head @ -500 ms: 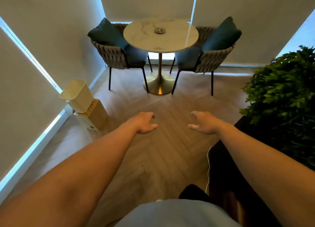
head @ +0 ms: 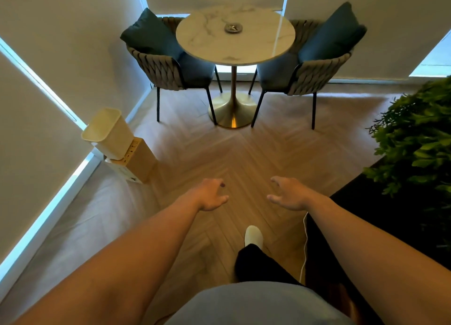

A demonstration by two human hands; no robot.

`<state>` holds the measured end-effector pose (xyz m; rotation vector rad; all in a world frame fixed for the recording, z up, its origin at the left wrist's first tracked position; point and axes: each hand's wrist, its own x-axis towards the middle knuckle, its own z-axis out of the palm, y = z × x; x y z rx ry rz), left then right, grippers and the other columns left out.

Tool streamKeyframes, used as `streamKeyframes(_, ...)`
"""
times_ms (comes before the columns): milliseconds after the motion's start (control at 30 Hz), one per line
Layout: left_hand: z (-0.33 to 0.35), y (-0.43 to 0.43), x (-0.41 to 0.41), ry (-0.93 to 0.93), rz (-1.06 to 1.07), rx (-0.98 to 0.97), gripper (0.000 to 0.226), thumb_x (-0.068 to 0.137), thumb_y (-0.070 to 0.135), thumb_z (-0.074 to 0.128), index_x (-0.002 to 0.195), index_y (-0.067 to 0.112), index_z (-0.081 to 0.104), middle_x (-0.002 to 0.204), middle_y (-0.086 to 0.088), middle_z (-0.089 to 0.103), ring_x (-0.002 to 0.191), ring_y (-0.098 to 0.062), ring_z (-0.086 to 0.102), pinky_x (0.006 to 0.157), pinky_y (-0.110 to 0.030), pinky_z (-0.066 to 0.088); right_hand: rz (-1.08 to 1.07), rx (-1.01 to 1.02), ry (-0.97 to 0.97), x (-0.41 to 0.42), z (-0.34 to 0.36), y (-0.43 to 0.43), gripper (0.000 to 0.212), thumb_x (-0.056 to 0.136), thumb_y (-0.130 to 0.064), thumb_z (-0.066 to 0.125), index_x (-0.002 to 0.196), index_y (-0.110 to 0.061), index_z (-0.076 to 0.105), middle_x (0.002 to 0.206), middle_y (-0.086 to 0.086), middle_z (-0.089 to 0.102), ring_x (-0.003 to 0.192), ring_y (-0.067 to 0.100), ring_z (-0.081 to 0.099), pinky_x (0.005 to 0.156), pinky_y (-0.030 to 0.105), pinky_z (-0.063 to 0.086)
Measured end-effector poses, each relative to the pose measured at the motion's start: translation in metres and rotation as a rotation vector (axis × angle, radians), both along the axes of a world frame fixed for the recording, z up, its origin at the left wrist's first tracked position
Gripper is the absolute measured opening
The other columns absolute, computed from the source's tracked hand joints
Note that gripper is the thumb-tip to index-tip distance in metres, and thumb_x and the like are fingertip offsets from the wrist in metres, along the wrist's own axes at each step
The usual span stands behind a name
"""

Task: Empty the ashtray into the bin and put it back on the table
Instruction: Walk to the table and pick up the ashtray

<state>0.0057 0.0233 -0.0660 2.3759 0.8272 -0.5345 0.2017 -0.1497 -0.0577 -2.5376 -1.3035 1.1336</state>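
Note:
A small round metal ashtray (head: pixel 233 28) sits near the middle of a round white marble table (head: pixel 207 46) with a gold pedestal, far ahead of me. A cream plastic bin (head: pixel 107 133) stands on a cardboard box by the left wall. My left hand (head: pixel 211 195) and my right hand (head: pixel 288 195) are stretched out in front of me above the wooden floor, both empty with fingers apart, well short of the table and the bin.
Two woven chairs (head: pixel 168 66) (head: pixel 314 68) with dark teal cushions flank the table. A green leafy plant (head: pixel 415 139) and a dark cabinet stand at my right. My foot in a white slipper (head: pixel 253 235) is on the herringbone floor between me and the table.
The table, chairs and bin look nearer and lower in view. My leg with the white slipper has stepped forward into sight. Both hands stay open.

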Motion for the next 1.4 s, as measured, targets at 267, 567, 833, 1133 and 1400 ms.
streamKeyframes(267, -0.02, 0.049, 0.069, 0.078, 0.042, -0.057, 0.059, 0.094, 0.043, 0.058, 0.144, 0.014, 0.044, 0.146, -0.014, 0.05, 0.129, -0.03, 0.052, 0.107, -0.043, 0.045, 0.009, -0.02, 0.057, 0.068, -0.027, 0.057, 0.079, 0.091, -0.048, 0.059, 0.153, -0.016, 0.022, 0.157, 0.014, 0.034, 0.142, 0.032, 0.035, 0.112, 0.045, 0.037)
streamKeyframes(567, -0.017, 0.103, 0.154, 0.072, 0.129, -0.09, 0.06, 0.095, 0.042, 0.058, 0.145, 0.013, 0.043, 0.147, -0.012, 0.049, 0.131, -0.028, 0.051, 0.107, -0.04, 0.044, 0.052, -0.039, 0.097, 0.161, -0.017, 0.125, 0.079, 0.094, -0.045, 0.058, 0.154, -0.012, 0.018, 0.157, 0.015, 0.032, 0.144, 0.032, 0.032, 0.115, 0.044, 0.033)
streamKeyframes(833, -0.03, 0.153, 0.193, 0.116, 0.134, -0.109, 0.061, 0.094, 0.042, 0.06, 0.146, 0.014, 0.043, 0.146, -0.012, 0.051, 0.129, -0.028, 0.053, 0.107, -0.042, 0.045, 0.087, -0.069, 0.149, 0.212, -0.029, 0.174, 0.076, 0.096, -0.041, 0.056, 0.155, -0.013, 0.017, 0.158, 0.015, 0.03, 0.145, 0.035, 0.027, 0.116, 0.046, 0.031)
streamKeyframes(1133, -0.041, 0.268, 0.265, 0.085, 0.117, -0.127, 0.059, 0.094, 0.038, 0.061, 0.145, 0.014, 0.043, 0.145, -0.012, 0.051, 0.128, -0.028, 0.052, 0.106, -0.039, 0.045, 0.044, -0.064, 0.12, 0.277, -0.05, 0.275, 0.08, 0.091, -0.044, 0.061, 0.153, -0.014, 0.021, 0.156, 0.015, 0.034, 0.143, 0.032, 0.033, 0.114, 0.044, 0.034)
streamKeyframes(1400, -0.039, 0.377, 0.316, 0.051, 0.065, -0.094, 0.057, 0.096, 0.034, 0.06, 0.145, 0.01, 0.044, 0.144, -0.013, 0.052, 0.129, -0.027, 0.052, 0.104, -0.036, 0.043, 0.015, -0.036, 0.073, 0.319, -0.053, 0.374, 0.081, 0.091, -0.047, 0.059, 0.154, -0.017, 0.018, 0.158, 0.011, 0.031, 0.144, 0.031, 0.032, 0.114, 0.046, 0.035)
